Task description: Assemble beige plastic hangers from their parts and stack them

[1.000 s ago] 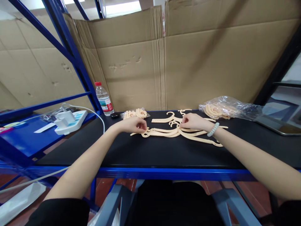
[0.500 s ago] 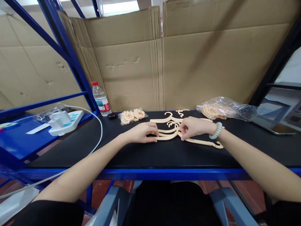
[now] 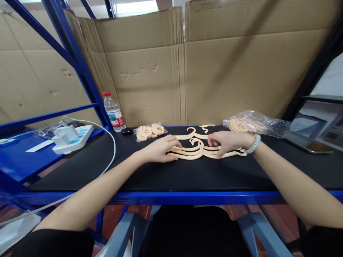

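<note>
A stack of cream plastic hangers (image 3: 197, 151) lies on the black table top (image 3: 187, 175), hooks pointing away from me. My left hand (image 3: 160, 150) is curled around the left ends of the stack. My right hand (image 3: 227, 142), with a pale bead bracelet on the wrist, grips the right ends with fingers curled over them. One more hanger (image 3: 189, 135) and a small cream piece (image 3: 206, 127) lie just behind the stack.
A clear bag of cream hooks (image 3: 148, 131) lies at back left, and a larger clear bag (image 3: 253, 125) at back right. A water bottle (image 3: 112, 112) and a small black object (image 3: 125, 131) stand near the blue rack post. A white power strip (image 3: 71, 138) sits left. Cardboard walls stand behind.
Both hands have gathered the scattered hangers into one aligned stack. The right hand slid outward to the right ends, and the angled hanger at the right now lies in line.
</note>
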Demonstrator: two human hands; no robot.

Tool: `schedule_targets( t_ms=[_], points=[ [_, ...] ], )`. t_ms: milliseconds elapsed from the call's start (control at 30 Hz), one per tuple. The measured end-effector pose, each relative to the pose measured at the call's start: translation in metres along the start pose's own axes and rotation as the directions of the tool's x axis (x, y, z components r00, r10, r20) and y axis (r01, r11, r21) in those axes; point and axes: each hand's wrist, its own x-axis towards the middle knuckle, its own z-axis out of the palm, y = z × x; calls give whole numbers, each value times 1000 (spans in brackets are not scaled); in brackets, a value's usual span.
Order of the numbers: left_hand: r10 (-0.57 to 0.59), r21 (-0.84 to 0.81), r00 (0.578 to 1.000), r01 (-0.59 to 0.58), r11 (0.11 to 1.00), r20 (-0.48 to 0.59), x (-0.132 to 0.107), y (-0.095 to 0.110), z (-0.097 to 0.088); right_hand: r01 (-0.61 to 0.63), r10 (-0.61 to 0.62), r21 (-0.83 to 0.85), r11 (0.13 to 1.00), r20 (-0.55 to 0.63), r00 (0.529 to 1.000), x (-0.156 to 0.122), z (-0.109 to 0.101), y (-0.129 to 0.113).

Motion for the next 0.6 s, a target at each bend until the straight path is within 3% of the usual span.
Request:
schedule_targets(
  t_ms=[233,400,600],
  points=[
    [-118,-42,981,126,991,154,-5,-13,-9,-142,135,58,988,107,985,-12,-9,36],
    [-148,-113,964,176,978,219,-12,-31,-18,-174,171,-4,985,218,961,-5,-4,42],
    [-204,-105,941,239,965,269,-19,-46,-27,-165,164,-15,986,223,961,-3,-4,45]
  ],
)
